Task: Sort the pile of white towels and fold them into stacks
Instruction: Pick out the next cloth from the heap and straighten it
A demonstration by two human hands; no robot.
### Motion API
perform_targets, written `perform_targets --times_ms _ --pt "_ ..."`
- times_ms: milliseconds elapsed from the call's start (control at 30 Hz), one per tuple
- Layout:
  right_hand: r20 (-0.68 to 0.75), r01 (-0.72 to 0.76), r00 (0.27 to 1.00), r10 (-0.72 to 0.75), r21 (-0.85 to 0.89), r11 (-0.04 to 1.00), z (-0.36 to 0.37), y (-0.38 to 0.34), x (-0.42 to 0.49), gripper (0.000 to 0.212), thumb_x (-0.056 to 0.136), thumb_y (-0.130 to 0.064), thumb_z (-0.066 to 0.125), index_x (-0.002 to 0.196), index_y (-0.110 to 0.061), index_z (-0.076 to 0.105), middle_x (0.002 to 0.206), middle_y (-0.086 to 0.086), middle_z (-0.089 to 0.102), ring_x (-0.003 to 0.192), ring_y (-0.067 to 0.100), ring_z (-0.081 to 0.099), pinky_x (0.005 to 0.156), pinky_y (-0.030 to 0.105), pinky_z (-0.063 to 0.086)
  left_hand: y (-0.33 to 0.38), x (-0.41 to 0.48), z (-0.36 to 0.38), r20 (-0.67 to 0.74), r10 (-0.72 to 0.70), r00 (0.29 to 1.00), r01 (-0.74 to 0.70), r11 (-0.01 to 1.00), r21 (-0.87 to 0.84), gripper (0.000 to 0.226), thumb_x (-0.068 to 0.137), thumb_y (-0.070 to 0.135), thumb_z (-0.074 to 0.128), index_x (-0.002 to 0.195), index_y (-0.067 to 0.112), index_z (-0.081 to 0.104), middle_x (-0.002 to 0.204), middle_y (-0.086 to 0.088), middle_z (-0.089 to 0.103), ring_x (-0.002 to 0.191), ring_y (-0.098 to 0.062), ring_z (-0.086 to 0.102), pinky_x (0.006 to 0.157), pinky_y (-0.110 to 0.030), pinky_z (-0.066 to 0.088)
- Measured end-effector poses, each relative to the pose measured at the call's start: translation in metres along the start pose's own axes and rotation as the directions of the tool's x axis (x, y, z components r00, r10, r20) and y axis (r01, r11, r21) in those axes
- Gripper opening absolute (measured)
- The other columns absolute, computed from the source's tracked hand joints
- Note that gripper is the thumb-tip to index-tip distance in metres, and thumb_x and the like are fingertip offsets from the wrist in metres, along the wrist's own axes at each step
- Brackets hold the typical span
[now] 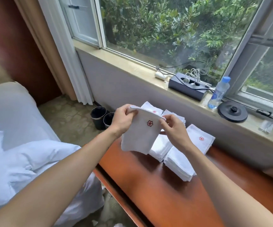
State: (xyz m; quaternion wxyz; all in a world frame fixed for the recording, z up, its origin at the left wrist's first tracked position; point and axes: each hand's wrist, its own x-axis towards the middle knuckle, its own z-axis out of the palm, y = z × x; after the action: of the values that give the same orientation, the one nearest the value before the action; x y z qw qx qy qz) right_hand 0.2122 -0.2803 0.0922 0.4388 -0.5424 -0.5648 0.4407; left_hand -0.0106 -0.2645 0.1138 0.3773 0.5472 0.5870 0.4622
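The person is holding one towel [139, 138] up over the worktop [148, 181], gripping its top edge near both corners. The left grip [124, 119] is curling fingers and thumb round the corner at 10 o'clock, the right grip [173, 126] is pinching the corner at 2 o'clock, and neither is holding anything else. The towel is hanging free from that edge, its long axis running from 12 down to 6 with the lower end leaning slightly toward 7. Its red flower mark is facing the camera just under the held edge. The lower end appears to be hanging clear of the worktop. Folded stacks are lying behind and below: the near stack [180, 164] at 4 o'clock from the hanging end, a marked stack [199, 140] at 3, and the far stacks [150, 107] at 12 to 1, partly hidden by the towel. The coming fold is probably turning on this vertical lie: the free end is hanging below both grips. The right grip is working nearer the stacks, so it is likely the one leading the placing.
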Motion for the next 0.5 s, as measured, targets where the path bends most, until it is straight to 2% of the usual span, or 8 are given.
perform_targets --times_ms 67,167,233,300,433,500 --pt "0.040 0.032 0.999 -0.033 0.035 0.999 0.013 -0.003 0.015 0.014 0.103 -0.024 0.062 0.105 -0.010 0.064 0.103 0.008 0.073 0.098 0.022 0.073 0.076 0.037 0.065 -0.002 0.010 -0.014 -0.049 -0.001 0.999 0.000 1.000 -0.012 0.009 0.098 0.017 0.066 0.093 0.019 0.074 0.079 0.013 0.071 0.072 -0.001 0.061 0.069 -0.020 0.051" --pt "0.039 0.037 0.998 -0.039 0.046 0.998 0.038 0.002 0.020 0.015 0.104 -0.026 0.061 0.105 -0.011 0.066 0.100 0.006 0.073 0.094 0.023 0.073 0.073 0.036 0.064 -0.017 0.026 -0.033 -0.022 -0.016 1.000 0.016 0.999 0.029 0.010 0.098 0.019 0.068 0.090 0.014 0.072 0.080 0.003 0.068 0.075 -0.009 0.058 0.072 -0.030 0.049" --pt "0.012 0.058 0.998 -0.059 0.067 0.996 0.051 0.006 0.036 0.012 0.103 -0.026 0.063 0.103 -0.015 0.069 0.095 0.002 0.074 0.090 0.022 0.072 0.070 0.034 0.064 -0.028 0.051 -0.039 -0.006 -0.014 1.000 0.015 0.999 0.039 0.016 0.097 0.020 0.068 0.081 0.020 0.068 0.072 0.010 0.061 0.069 -0.007 0.053 0.068 -0.027 0.045" --pt "-0.059 0.076 0.996 -0.071 0.086 0.993 0.060 0.002 0.066 0.009 0.102 -0.026 0.065 0.099 -0.020 0.070 0.088 -0.004 0.073 0.084 0.018 0.071 0.066 0.029 0.062 -0.028 0.087 -0.042 0.012 0.017 1.000 -0.018 0.999 0.048 0.030 0.097 0.018 0.068 0.070 0.031 0.064 0.062 0.021 0.055 0.060 0.001 0.049 0.061 -0.016 0.041" --pt "-0.225 0.003 0.974 0.011 0.060 0.998 0.084 0.009 0.119 0.010 0.102 -0.026 0.065 0.098 -0.018 0.069 0.087 0.002 0.071 0.080 0.012 0.068 0.066 0.034 0.064 -0.045 0.157 -0.042 0.123 0.072 0.990 -0.078 0.996 0.047 0.018 0.096 0.011 0.067 0.084 0.024 0.068 0.073 0.022 0.068 0.068 0.006 0.059 0.066 -0.012 0.046" --pt "-0.280 -0.048 0.958 0.056 0.036 0.998 0.097 0.023 0.137 0.010 0.101 -0.026 0.065 0.099 -0.018 0.069 0.087 0.001 0.071 0.079 0.010 0.069 0.068 0.036 0.065 -0.061 0.188 -0.041 0.205 0.041 0.978 -0.046 0.999 0.018 0.010 0.096 0.011 0.067 0.094 0.019 0.072 0.087 0.010 0.075 0.079 -0.002 0.065 0.075 -0.020 0.052"
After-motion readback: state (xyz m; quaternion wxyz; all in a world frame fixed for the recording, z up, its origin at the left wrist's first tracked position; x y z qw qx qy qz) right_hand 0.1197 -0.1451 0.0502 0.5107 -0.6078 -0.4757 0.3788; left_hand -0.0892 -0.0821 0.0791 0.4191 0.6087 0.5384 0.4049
